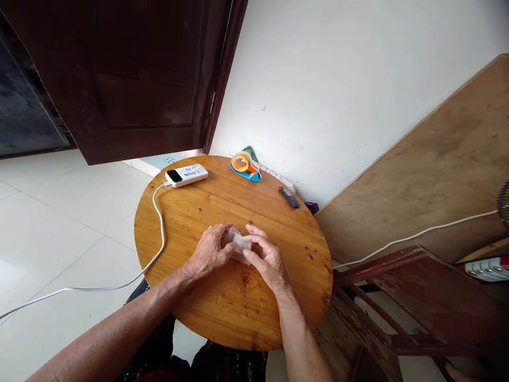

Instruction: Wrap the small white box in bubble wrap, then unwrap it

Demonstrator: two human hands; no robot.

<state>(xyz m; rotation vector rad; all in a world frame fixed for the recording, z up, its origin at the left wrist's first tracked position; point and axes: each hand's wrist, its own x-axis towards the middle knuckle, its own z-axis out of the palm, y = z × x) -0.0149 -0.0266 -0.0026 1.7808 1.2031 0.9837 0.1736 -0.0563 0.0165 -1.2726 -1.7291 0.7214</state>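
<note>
A small, translucent white packet point(240, 243), crinkled like plastic wrap, lies at the middle of the round wooden table; its exact kind is unclear. My left hand point(212, 246) grips its left side, thumb in front and fingers curled over the far edge. On the other side, my right hand point(268, 260) holds the right end between thumb and index finger, with the other fingers loosely bent and raised. Part of the packet is hidden beneath the fingers.
On the wooden table point(286, 307), a white device point(193, 174) with a cable point(162, 233) stands back left. An orange-and-blue tape dispenser point(245, 165) and a dark, pixelated object point(289, 197) lie along the back. A wall point(318, 95) borders the table; a dark wooden chair point(421, 297) stands right.
</note>
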